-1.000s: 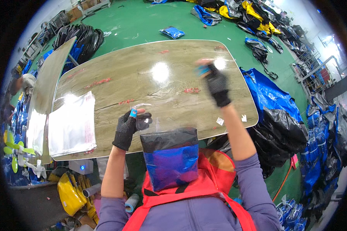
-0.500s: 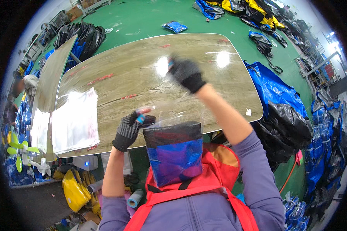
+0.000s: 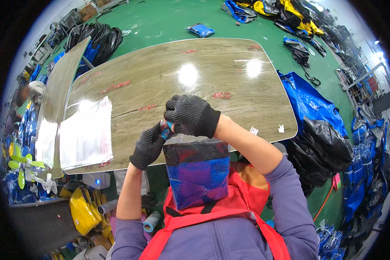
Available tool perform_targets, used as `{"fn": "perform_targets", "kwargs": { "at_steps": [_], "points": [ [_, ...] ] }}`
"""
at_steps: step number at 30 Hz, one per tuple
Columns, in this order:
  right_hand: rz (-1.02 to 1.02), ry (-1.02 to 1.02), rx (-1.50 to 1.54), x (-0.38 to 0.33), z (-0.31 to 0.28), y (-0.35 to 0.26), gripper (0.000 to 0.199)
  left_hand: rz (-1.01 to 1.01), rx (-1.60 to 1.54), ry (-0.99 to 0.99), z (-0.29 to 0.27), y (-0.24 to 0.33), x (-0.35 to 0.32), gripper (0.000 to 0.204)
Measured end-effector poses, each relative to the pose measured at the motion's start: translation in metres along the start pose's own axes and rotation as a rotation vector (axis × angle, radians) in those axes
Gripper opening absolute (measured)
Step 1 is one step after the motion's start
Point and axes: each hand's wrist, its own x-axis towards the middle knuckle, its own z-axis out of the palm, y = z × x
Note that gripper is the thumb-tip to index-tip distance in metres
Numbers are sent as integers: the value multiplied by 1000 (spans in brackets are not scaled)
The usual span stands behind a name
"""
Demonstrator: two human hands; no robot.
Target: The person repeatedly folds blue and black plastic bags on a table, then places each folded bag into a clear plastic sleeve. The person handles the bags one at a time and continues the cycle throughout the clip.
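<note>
Worktop [image 3: 242, 56]: bearing red marks [image 3: 222, 95] across its wood-patterned face.
Package [image 3: 197, 177]: sitting just off the worktop's near edge, in front of the red apron [image 3: 249, 195]; black is showing along its upper band, blue below.
Left hand [image 3: 149, 141]: wearing a dark dotted glove and reaching over the worktop's near edge; a blue band [image 3: 165, 131] is showing at its fingers.
Right hand [image 3: 188, 115]: wearing a matching glove and curling over the left fingertips, above the worktop's near part.
Hands' state: meeting, touching each other just beyond the package's top; the fingers are hiding whatever they may be gripping, so a hold cannot be told.
Sheets [image 3: 86, 136]: lying stacked on the worktop's left end.
Tag [image 3: 281, 128]: lying at the worktop's near right corner.
Bundle [image 3: 318, 130]: slumping beside the worktop's right edge, blue and black.
Fan [image 3: 25, 164]: standing left of the worktop, showing green blades.
Packet [image 3: 200, 30]: lying on the floor beyond the worktop's far edge.
</note>
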Motion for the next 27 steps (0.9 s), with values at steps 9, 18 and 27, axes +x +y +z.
{"fn": "perform_targets", "kwargs": {
  "at_steps": [9, 18, 27],
  "points": [
    [961, 653, 1492, -105, -124, 135, 27, -228, -235, 122, -18, 5, 7, 37],
    [774, 516, 1645, -168, 13, 7, 39, -246, -705, -97, -29, 14, -19, 41],
    [327, 273, -26, -178, -33, -57, 31, -64, 532, -330, -40, 38, -59, 35]
  ]
}}
